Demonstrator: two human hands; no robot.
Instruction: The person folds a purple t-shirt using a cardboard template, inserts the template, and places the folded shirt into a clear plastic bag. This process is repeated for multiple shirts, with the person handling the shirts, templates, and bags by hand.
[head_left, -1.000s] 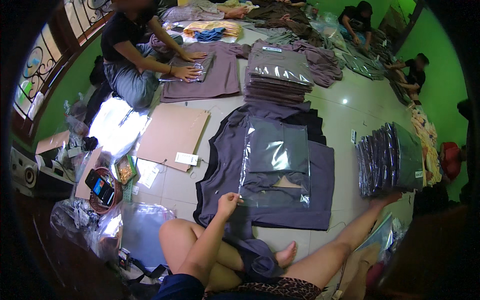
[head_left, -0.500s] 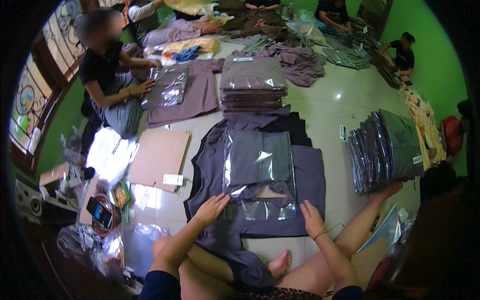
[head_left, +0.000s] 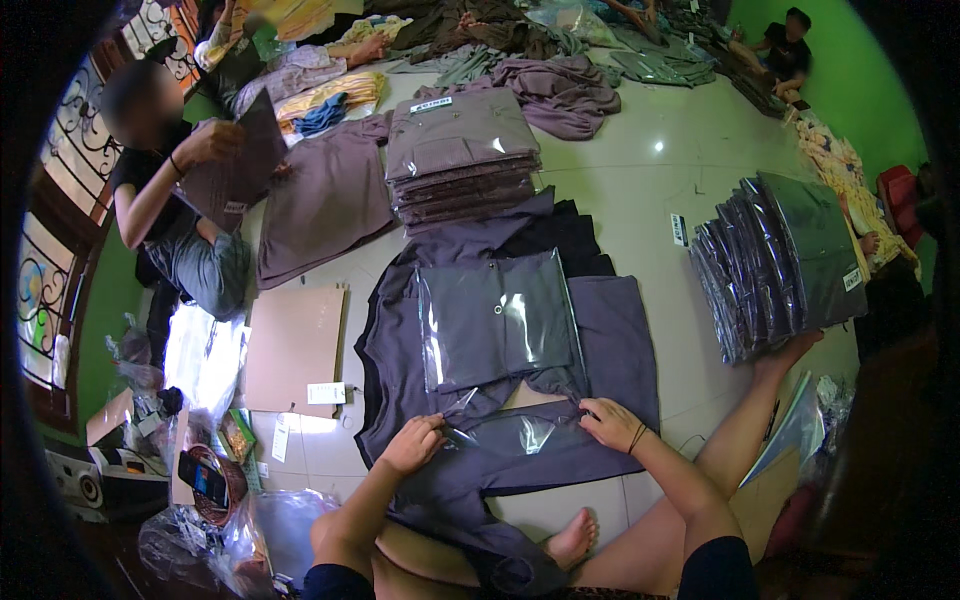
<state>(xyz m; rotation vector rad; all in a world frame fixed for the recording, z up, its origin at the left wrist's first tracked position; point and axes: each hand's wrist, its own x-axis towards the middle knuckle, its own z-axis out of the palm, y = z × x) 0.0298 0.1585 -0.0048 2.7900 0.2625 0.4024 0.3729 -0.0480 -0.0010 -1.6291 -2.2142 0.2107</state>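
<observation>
In front of me a dark grey garment (head_left: 460, 330), folded into a rectangle, lies inside a clear plastic bag (head_left: 545, 434). Part of the garment shows loose and rumpled near the bag's mouth, around a tan patch. Both lie on a larger spread-out purple-grey garment (head_left: 620, 340). The fingers of my left hand (head_left: 412, 447) are closed on the left side of the bag near its mouth. At the opposite side my right hand (head_left: 610, 424) pinches the bag's edge between thumb and fingers.
Beyond stands a stack of bagged garments (head_left: 465, 150); more bagged garments (head_left: 780, 270) lean in a row at right. Cardboard sheets (head_left: 292, 345) with a white tag lie left, near a phone (head_left: 203, 478) in a basket. A co-worker (head_left: 165, 180) sits far left, holding a bagged garment (head_left: 240, 160).
My hands have gone from resting flat beside the bag to gripping its edges near the mouth. The co-worker at left has lifted a bagged garment off the floor. My view has shifted slightly.
</observation>
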